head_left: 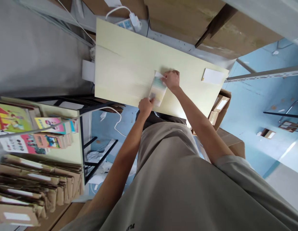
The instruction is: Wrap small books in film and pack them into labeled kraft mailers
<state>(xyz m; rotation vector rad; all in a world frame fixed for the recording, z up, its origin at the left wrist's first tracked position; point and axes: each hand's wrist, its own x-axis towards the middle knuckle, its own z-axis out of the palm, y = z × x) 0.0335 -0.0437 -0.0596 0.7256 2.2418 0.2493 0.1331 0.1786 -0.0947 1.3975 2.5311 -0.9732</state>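
A thin book with a pale green and yellow cover is held just over the cream table; motion blur hides its print. My left hand pinches its near left corner, thumb on top. At the far right edge, the curled fingers of my right hand grip the upper corner. A white card-like pad with a small orange mark lies on the table's right end.
On the left, a side table bears colourful books, with stacked flattened cartons below. A white cable hangs beside it. Behind the table are a power strip and large cardboard boxes. An open carton stands at right.
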